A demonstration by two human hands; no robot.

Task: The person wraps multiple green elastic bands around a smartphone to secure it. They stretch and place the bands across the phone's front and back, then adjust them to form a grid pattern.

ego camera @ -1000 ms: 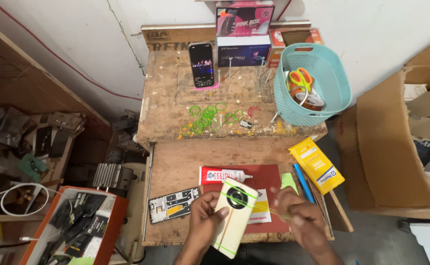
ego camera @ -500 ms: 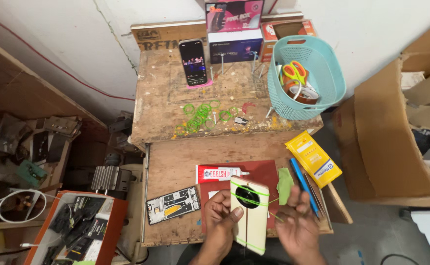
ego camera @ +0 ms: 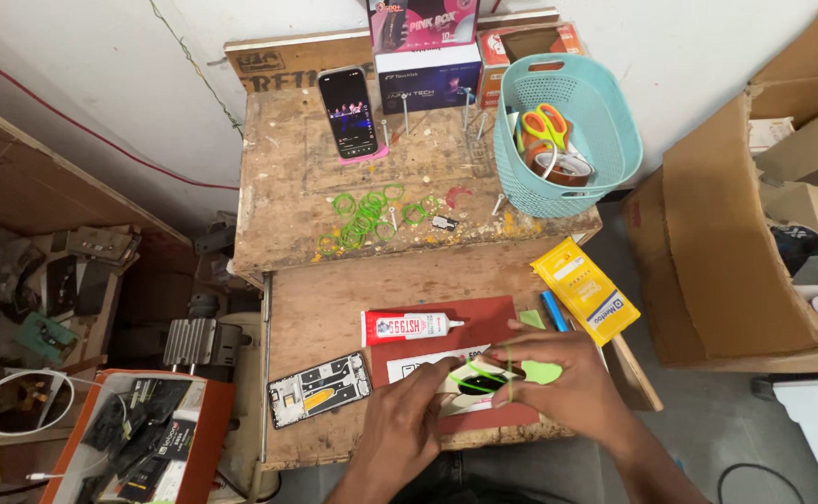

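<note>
My left hand (ego camera: 399,427) and my right hand (ego camera: 560,380) both hold a pale phone back panel (ego camera: 469,381) with a dark round patch, low over the red mat (ego camera: 483,327). A green rubber band is stretched across the panel by the fingers of my right hand, and a green pick (ego camera: 541,371) pokes out under them. The panel lies nearly flat and my hands hide most of it. A red and white glue tube (ego camera: 409,326) lies on the mat just beyond my hands. An opened phone frame (ego camera: 320,388) rests on the wooden bench to the left of my left hand.
Several green rubber bands (ego camera: 367,217) lie scattered on the raised bench. A phone (ego camera: 349,112) stands at the back beside boxes. A teal basket (ego camera: 567,131) holds scissors and tape. A yellow packet (ego camera: 584,289) and blue tool (ego camera: 554,310) lie right. Cardboard boxes (ego camera: 735,243) stand right, parts bins left.
The panel has gone from upright in my hands to nearly flat and lower over the mat. My right hand has moved over it with a green band stretched across.
</note>
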